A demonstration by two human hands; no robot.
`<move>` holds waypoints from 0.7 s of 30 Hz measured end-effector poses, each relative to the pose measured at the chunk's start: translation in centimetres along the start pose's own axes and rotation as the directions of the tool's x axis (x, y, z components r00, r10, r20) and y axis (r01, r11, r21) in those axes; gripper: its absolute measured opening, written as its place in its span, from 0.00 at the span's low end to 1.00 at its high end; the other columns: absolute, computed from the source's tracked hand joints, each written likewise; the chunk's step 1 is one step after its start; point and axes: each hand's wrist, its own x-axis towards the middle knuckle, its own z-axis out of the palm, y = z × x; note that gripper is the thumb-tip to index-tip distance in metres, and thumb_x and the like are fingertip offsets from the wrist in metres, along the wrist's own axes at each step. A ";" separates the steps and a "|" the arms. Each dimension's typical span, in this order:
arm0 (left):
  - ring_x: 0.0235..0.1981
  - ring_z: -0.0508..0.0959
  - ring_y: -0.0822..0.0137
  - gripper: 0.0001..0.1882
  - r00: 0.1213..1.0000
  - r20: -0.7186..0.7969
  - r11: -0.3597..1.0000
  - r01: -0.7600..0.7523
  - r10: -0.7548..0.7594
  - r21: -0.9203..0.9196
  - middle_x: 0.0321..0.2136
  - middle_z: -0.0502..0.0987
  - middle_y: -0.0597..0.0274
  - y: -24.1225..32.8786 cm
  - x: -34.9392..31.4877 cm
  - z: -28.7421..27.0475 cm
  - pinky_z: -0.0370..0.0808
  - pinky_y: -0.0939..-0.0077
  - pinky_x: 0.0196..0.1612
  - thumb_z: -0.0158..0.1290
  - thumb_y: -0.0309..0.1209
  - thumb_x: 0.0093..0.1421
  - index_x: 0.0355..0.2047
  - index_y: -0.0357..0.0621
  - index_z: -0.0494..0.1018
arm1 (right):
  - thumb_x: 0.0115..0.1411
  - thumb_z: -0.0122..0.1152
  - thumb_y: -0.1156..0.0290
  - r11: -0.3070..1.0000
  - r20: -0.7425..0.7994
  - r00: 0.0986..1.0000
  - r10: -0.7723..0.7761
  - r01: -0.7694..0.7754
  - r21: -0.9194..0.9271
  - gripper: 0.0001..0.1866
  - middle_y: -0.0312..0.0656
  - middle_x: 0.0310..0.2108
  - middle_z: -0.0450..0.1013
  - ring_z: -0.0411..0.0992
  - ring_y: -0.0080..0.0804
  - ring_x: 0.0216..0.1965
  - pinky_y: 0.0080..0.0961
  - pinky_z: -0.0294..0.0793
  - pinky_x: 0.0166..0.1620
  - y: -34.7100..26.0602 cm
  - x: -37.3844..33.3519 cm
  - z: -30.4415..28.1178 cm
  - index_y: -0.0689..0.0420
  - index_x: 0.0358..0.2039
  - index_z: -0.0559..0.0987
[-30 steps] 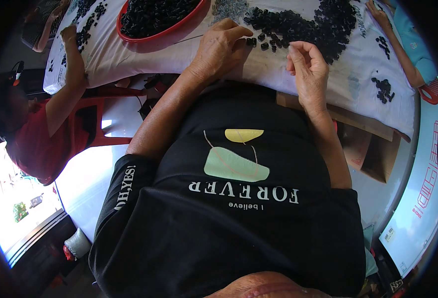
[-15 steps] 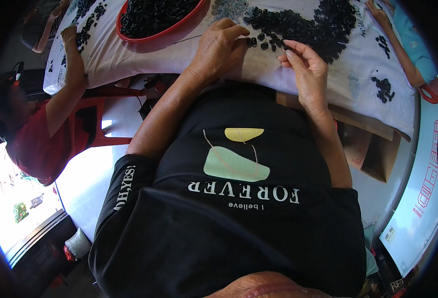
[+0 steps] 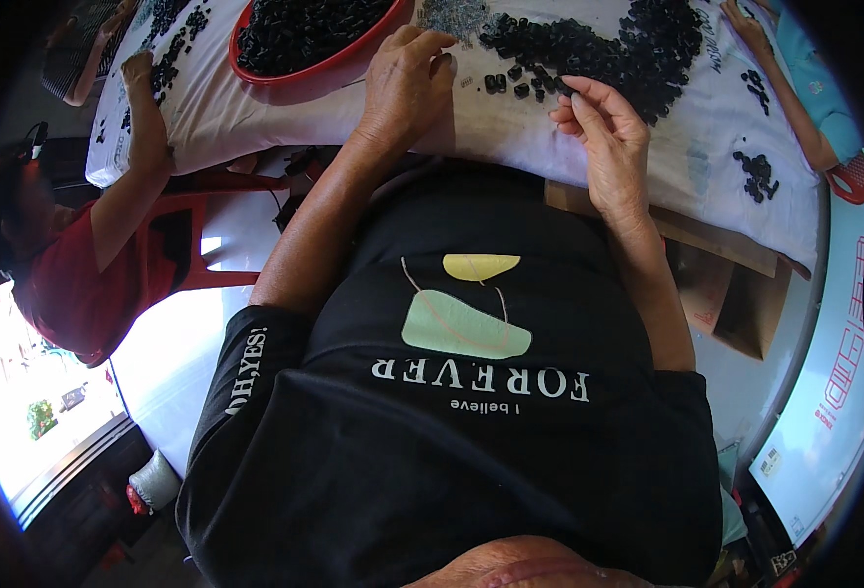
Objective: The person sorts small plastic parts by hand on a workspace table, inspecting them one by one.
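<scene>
Over the white cloth on the table, my left hand is beside a heap of small shiny metal pieces. Its forefinger and thumb are apart, with nothing visible between them. My right hand is closed in a pinch at the near edge of a large pile of small black plastic pieces. A black plastic piece shows at its fingertips, partly covered. Between the hands lie a few loose black pieces and one tiny metal piece.
A red basin full of black pieces stands left of my left hand. One person in red sits at the left; another person's arm reaches in at the right. Small black clusters lie on the right. Under the table edge is an open cardboard box.
My left hand has moved left and slightly away from me, off the loose black pieces, uncovering the tiny metal piece. My right hand has barely moved.
</scene>
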 end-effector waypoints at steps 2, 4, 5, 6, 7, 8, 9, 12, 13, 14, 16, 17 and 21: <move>0.32 0.77 0.61 0.13 1.000 -0.023 0.997 0.016 -0.014 0.070 0.34 0.75 0.58 -0.1 0.0 -0.1 0.74 0.67 0.39 0.55 0.31 0.55 0.41 0.44 0.78 | 0.63 0.54 0.77 1.000 -0.008 1.000 0.013 -0.012 0.024 0.09 0.38 0.32 0.76 0.75 0.21 0.32 0.16 0.77 0.36 0.0 0.0 0.1 0.61 0.43 0.78; 0.37 0.76 0.56 0.12 0.999 -0.021 0.998 0.048 -0.047 0.042 0.34 0.75 0.56 -0.2 0.1 -0.1 0.72 0.64 0.43 0.55 0.30 0.54 0.40 0.44 0.78 | 0.63 0.54 0.77 0.999 -0.017 1.000 0.025 -0.024 0.046 0.09 0.37 0.31 0.76 0.75 0.21 0.32 0.17 0.76 0.36 0.0 0.0 0.1 0.61 0.43 0.78; 0.42 0.74 0.52 0.12 0.997 -0.019 0.997 0.080 -0.080 0.013 0.35 0.75 0.54 -0.2 0.1 -0.1 0.71 0.60 0.47 0.54 0.30 0.53 0.38 0.45 0.78 | 0.62 0.56 0.76 0.998 -0.021 1.000 0.015 -0.013 0.068 0.08 0.37 0.31 0.75 0.75 0.21 0.32 0.16 0.76 0.35 0.1 0.0 0.0 0.61 0.42 0.78; 0.42 0.74 0.52 0.12 0.997 -0.019 0.997 0.079 -0.078 0.012 0.35 0.75 0.54 -0.2 0.2 0.0 0.71 0.60 0.47 0.54 0.30 0.53 0.38 0.45 0.78 | 0.61 0.57 0.76 0.996 -0.025 1.000 0.005 -0.003 0.091 0.07 0.36 0.31 0.75 0.75 0.20 0.32 0.16 0.75 0.35 0.1 0.1 0.0 0.60 0.40 0.78; 0.42 0.73 0.53 0.12 0.999 -0.017 0.998 0.052 -0.051 0.021 0.36 0.74 0.55 -0.3 0.2 0.0 0.71 0.60 0.46 0.54 0.30 0.53 0.39 0.47 0.79 | 0.61 0.57 0.76 0.996 -0.023 1.000 0.005 -0.003 0.091 0.07 0.36 0.31 0.75 0.75 0.20 0.32 0.16 0.75 0.35 0.0 0.0 0.0 0.60 0.40 0.78; 0.42 0.73 0.54 0.13 1.000 -0.016 0.999 0.024 -0.024 0.031 0.37 0.74 0.56 -0.4 0.1 0.0 0.70 0.60 0.45 0.55 0.31 0.54 0.40 0.49 0.79 | 0.60 0.59 0.76 0.998 -0.033 0.999 0.009 -0.007 0.057 0.07 0.35 0.30 0.75 0.74 0.20 0.31 0.15 0.74 0.34 -0.1 0.0 0.0 0.60 0.39 0.78; 0.42 0.73 0.54 0.13 1.000 -0.017 0.999 0.025 -0.025 0.032 0.37 0.74 0.56 -0.4 0.1 0.0 0.70 0.60 0.45 0.55 0.31 0.54 0.40 0.49 0.79 | 0.59 0.61 0.75 1.000 -0.044 0.999 0.012 -0.011 0.023 0.06 0.34 0.30 0.75 0.74 0.19 0.30 0.15 0.73 0.33 -0.2 0.0 0.0 0.60 0.38 0.78; 0.42 0.71 0.54 0.13 0.992 -0.018 0.984 -0.121 0.124 0.134 0.39 0.73 0.57 -0.1 0.3 0.3 0.69 0.59 0.43 0.55 0.34 0.55 0.41 0.54 0.79 | 0.58 0.63 0.75 0.999 -0.021 1.000 0.009 -0.008 0.036 0.06 0.33 0.29 0.75 0.73 0.17 0.28 0.14 0.72 0.32 0.0 0.0 -0.1 0.59 0.36 0.78; 0.42 0.70 0.54 0.12 0.991 -0.014 0.979 -0.132 0.136 0.155 0.40 0.73 0.57 0.0 0.4 0.5 0.68 0.59 0.42 0.55 0.35 0.56 0.41 0.56 0.79 | 0.58 0.63 0.75 0.999 -0.019 1.000 0.009 -0.008 0.035 0.06 0.33 0.29 0.75 0.73 0.17 0.28 0.14 0.72 0.32 0.0 0.0 0.0 0.59 0.36 0.78; 0.42 0.69 0.54 0.12 0.989 -0.011 0.974 -0.143 0.148 0.176 0.41 0.73 0.57 0.1 0.4 0.6 0.67 0.59 0.41 0.55 0.37 0.56 0.41 0.57 0.80 | 0.58 0.63 0.75 1.000 -0.017 1.000 0.010 -0.009 0.024 0.06 0.33 0.29 0.74 0.72 0.17 0.28 0.14 0.72 0.32 -0.1 -0.1 0.1 0.59 0.36 0.78; 0.42 0.69 0.54 0.12 0.990 -0.012 0.975 -0.138 0.142 0.175 0.41 0.73 0.57 0.5 0.3 0.4 0.66 0.59 0.42 0.54 0.37 0.56 0.41 0.58 0.80 | 0.58 0.62 0.75 1.000 -0.016 1.000 0.011 -0.010 0.013 0.06 0.33 0.28 0.74 0.72 0.16 0.27 0.14 0.72 0.32 -0.2 -0.1 0.1 0.59 0.36 0.78; 0.42 0.69 0.53 0.12 0.990 -0.012 0.976 -0.134 0.139 0.174 0.41 0.73 0.57 0.7 0.3 0.2 0.65 0.59 0.42 0.54 0.38 0.56 0.41 0.58 0.80 | 0.58 0.63 0.75 1.000 -0.021 1.000 0.013 -0.013 0.010 0.06 0.33 0.28 0.74 0.72 0.16 0.27 0.14 0.72 0.32 -0.2 -0.2 0.1 0.59 0.36 0.78; 0.42 0.69 0.54 0.12 0.990 0.002 0.978 -0.137 0.139 0.159 0.41 0.73 0.57 0.6 0.4 -0.2 0.65 0.59 0.43 0.55 0.38 0.56 0.40 0.58 0.79 | 0.58 0.63 0.75 0.999 -0.038 0.999 0.033 -0.032 0.022 0.07 0.34 0.29 0.74 0.72 0.16 0.27 0.14 0.72 0.32 -0.2 -0.1 0.2 0.60 0.37 0.78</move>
